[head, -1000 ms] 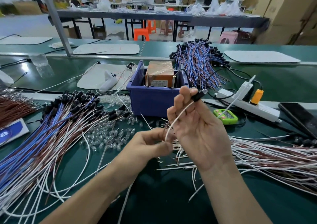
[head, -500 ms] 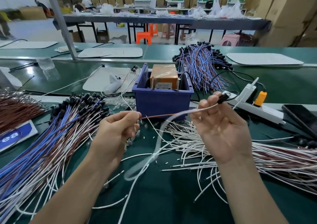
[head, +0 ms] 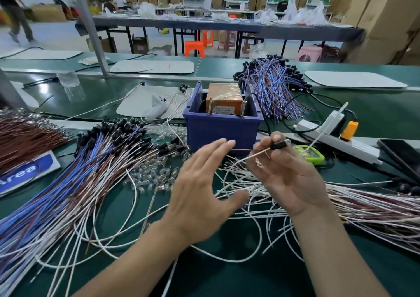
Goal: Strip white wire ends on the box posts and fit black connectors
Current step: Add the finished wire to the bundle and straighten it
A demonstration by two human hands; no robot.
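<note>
A blue plastic box (head: 221, 129) stands on the green table (head: 227, 274), with an orange wrapped block (head: 223, 100) in it. Left of the box lies a blue, brown and white wire bundle (head: 79, 171); right of it, a white power strip (head: 345, 141). Loose white wires (head: 236, 171) sprawl near of the box, under the right hand (head: 291, 176) and its black connector (head: 278, 145).
</note>
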